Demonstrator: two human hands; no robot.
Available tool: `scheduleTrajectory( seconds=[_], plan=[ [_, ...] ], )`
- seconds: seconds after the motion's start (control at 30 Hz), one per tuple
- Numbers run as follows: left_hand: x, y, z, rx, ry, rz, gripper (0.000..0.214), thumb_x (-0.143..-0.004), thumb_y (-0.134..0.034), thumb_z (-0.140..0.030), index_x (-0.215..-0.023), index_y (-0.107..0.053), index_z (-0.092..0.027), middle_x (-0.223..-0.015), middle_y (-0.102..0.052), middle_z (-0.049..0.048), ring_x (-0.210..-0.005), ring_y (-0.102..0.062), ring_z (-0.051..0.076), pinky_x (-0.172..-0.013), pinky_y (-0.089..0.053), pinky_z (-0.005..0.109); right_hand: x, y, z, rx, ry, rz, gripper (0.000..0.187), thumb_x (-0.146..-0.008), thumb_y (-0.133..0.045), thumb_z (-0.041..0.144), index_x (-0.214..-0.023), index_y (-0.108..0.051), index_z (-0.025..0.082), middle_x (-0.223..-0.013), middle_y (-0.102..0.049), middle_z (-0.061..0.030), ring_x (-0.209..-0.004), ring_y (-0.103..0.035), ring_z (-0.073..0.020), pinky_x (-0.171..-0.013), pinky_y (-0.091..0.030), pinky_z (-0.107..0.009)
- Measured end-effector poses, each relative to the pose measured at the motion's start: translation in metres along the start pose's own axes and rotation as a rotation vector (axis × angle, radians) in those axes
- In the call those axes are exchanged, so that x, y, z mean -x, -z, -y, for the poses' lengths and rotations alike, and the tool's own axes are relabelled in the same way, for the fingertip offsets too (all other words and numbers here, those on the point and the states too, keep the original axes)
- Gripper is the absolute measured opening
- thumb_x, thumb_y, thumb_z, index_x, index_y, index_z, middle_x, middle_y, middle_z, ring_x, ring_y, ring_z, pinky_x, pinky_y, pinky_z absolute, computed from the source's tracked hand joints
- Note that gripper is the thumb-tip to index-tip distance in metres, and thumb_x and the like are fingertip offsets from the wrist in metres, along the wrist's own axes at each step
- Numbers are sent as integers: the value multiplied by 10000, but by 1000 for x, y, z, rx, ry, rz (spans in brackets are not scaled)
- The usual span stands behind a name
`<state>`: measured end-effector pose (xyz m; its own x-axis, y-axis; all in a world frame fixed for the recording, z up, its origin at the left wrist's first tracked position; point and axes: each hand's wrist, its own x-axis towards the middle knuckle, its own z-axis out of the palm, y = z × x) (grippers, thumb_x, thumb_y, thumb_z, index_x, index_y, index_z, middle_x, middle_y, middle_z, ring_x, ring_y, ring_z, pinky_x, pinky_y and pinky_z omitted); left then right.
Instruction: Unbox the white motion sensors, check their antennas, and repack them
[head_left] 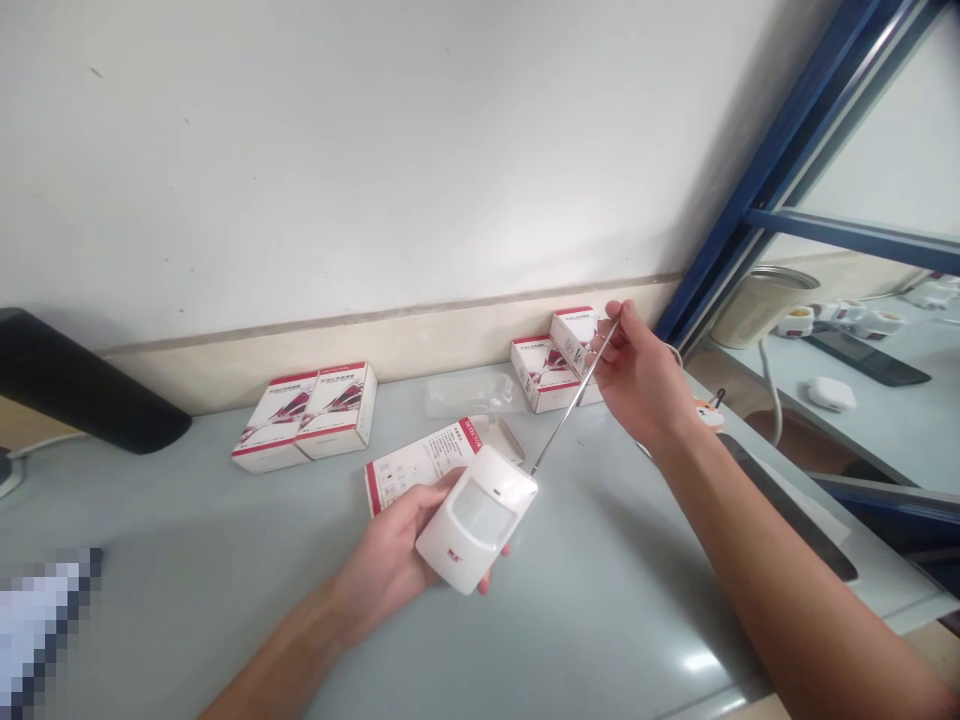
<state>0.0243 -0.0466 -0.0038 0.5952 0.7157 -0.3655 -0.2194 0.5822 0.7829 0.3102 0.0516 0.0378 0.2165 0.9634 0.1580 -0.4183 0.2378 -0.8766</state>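
Nearby, 4 closed cartons (304, 417), left hand (386, 560) holding detector (476, 520)

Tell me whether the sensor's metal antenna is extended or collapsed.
Extended: the metal antenna stretches from the white motion detector to the right hand.

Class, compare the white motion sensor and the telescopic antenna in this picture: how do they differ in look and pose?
The motion sensor is a chunky white plastic case with a frosted lens window; the telescopic antenna is a thin, shiny metal rod. The sensor rests in the left hand, while the antenna is pinched near its tip by the right hand. The sensor is compact; the antenna stretches long and diagonal. Both are held up in the air, and the antenna appears to run from the sensor's top corner.
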Motion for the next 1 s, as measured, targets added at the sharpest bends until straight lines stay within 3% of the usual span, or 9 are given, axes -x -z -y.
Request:
scheduleTrajectory(
  seconds=[0.23, 0.43, 0.6, 0.73, 0.9, 1.0],
  plan=[
    [4, -3, -4, -74, 1, 76, 443, -1067, -349, -381, -1390, -598, -207, -1084, -768, 157, -861, -723, 288, -859, -511, 421, -2, 1, -4, -97, -55, -19, 482, -783, -905, 622, -856, -603, 253, -804, -528, 48, -585, -427, -88, -520, -467, -240],
    [8, -4, -15, -79, 16, 60, 442, -1063, -330, -399, -1331, -624, -206, -939, -762, 136, -724, -694, 260, -769, -504, 382, -1, 2, 4, -96, -73, 34, 452, -855, -853, 617, -842, -577, 258, -795, -537, 47, -591, -445, -95, -526, -474, -239],
    [17, 8, -31, -135, 47, 92, 443, -1049, -398, -407, -1318, -687, -205, -924, -763, 134, -717, -682, 263, -720, -522, 363, -9, 12, 10, -94, -25, 9, 474, -852, -835, 655, -832, -563, 267, -782, -562, 51, -595, -488, -105, -515, -464, -254],
    [26, 15, -41, -189, 63, 62, 412, -1031, -469, -403, -1190, -773, -174, -910, -761, 146, -705, -677, 256, -721, -532, 357, -16, 22, 11, -149, 22, 9, 465, -847, -857, 621, -824, -555, 267, -739, -523, 69, -568, -476, -94, -502, -447, -245],
    [35, 11, -48, -248, 24, -21, 385, -1019, -512, -393, -1156, -792, -168, -858, -756, 143, -684, -671, 250, -694, -527, 348, -14, 22, 13, -260, 5, 50, 406, -845, -903, 512, -856, -577, 271, -760, -528, 81, -558, -456, -77, -505, -446, -226],
    [38, 9, -50, -264, 64, -10, 375, -1010, -519, -389, -1184, -785, -190, -879, -758, 129, -725, -685, 257, -730, -541, 361, -12, 20, 12, -334, -17, 52, 387, -829, -939, 414, -869, -584, 266, -774, -517, 82, -568, -441, -67, -509, -446, -190]
  ],
)
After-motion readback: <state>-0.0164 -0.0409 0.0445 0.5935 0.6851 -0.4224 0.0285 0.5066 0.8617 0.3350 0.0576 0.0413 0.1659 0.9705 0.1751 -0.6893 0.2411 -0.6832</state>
